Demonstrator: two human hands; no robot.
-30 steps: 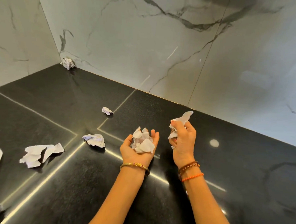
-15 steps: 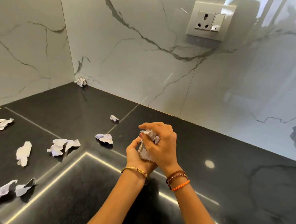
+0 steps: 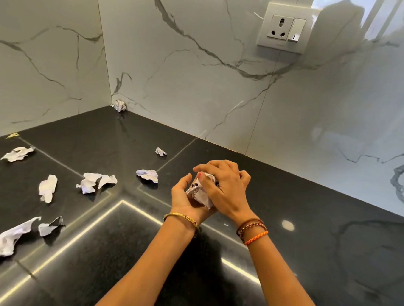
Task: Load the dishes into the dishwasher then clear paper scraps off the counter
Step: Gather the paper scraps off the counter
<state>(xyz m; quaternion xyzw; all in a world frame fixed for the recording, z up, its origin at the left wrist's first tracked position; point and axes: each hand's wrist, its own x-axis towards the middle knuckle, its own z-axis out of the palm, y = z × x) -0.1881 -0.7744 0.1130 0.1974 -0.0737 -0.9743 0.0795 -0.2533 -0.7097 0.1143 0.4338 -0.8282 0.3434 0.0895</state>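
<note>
A wad of crumpled white paper scraps (image 3: 199, 193) is squeezed between both hands above the black counter (image 3: 309, 244). My left hand (image 3: 183, 199) cups it from below, palm up. My right hand (image 3: 222, 187) lies over the top with fingers curled round the wad. Several loose paper scraps lie on the counter to the left: a small crumpled one (image 3: 148, 175) nearest the hands, a wider one (image 3: 97, 182), a tiny one (image 3: 160, 151), a ball (image 3: 120, 105) in the far corner, and a long torn strip (image 3: 8, 238) at the near left.
Marble-patterned walls (image 3: 201, 81) close the counter at the back and left. A wall socket with a switch (image 3: 285, 28) sits high on the back wall. Bright light strips reflect off the glossy counter.
A second ago my hands were apart, each holding paper. My right hand then came over the left and pressed both lots into one wad. The view has tilted up.
</note>
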